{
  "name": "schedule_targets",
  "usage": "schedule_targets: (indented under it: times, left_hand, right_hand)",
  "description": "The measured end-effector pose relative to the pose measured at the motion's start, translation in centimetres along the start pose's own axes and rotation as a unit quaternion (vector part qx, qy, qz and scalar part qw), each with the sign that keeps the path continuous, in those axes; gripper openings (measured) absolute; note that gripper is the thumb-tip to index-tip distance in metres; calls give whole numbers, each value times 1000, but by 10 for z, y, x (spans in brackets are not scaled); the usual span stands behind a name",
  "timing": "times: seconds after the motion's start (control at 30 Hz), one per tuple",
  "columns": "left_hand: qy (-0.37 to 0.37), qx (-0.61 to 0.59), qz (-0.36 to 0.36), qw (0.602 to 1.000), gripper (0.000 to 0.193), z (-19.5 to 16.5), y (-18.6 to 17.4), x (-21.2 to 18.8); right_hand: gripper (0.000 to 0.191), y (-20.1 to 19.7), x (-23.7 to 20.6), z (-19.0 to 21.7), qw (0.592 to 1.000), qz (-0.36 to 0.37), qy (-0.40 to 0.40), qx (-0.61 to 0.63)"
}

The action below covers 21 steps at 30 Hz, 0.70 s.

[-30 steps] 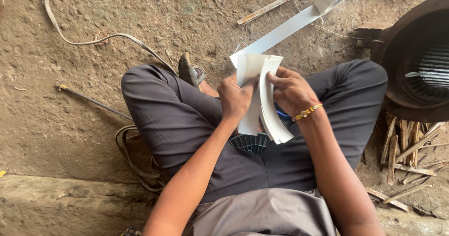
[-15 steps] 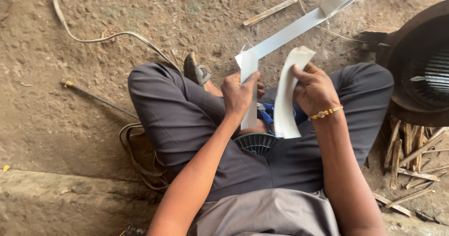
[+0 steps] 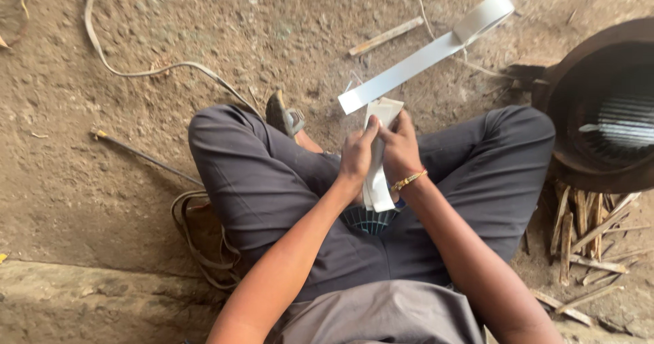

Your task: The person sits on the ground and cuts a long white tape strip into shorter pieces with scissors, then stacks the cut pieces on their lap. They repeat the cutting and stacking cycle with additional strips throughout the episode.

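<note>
Head view: a folded white strip (image 3: 377,174) is gripped over the lap between both hands, the left hand (image 3: 356,159) and the right hand (image 3: 400,150) being closed on it side by side, thumbs pressed near its top. A long free length of the strip (image 3: 415,61) is seen running up and away over the dirt floor (image 3: 204,37). A dark round basket (image 3: 606,105) is set to the right, beside scattered wood sticks (image 3: 586,235).

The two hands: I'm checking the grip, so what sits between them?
In the head view, a folded white strip stands upright between the left hand and right hand, pinched from both sides.
</note>
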State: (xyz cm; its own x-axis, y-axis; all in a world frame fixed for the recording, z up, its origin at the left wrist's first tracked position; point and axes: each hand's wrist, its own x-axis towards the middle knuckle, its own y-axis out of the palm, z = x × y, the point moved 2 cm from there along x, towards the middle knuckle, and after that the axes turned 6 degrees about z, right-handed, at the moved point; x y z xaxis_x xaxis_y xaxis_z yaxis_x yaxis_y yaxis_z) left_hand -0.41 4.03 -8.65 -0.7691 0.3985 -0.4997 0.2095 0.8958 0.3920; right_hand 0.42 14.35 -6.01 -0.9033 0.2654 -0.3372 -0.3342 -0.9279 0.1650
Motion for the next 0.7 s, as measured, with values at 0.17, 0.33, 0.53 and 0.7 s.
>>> schedule_targets:
  times: [0.17,0.33,0.53,0.7]
  left_hand:
    - [-42,-218,63,973,43,9,3,5]
    - [-94,-238,28,966,40,1,-1,3]
    - [-76,-156,12,985,39,-17,-5,1]
    - [-123,-70,43,989,41,-11,-2,3]
  right_hand:
    - [19,2,0,-14,999,15,19,-42]
    - [23,1,1,-5,942,40,-120,-312]
    - [54,-4,0,41,944,90,-105,-300]
    - [59,-6,-7,74,820,140,-336,-442]
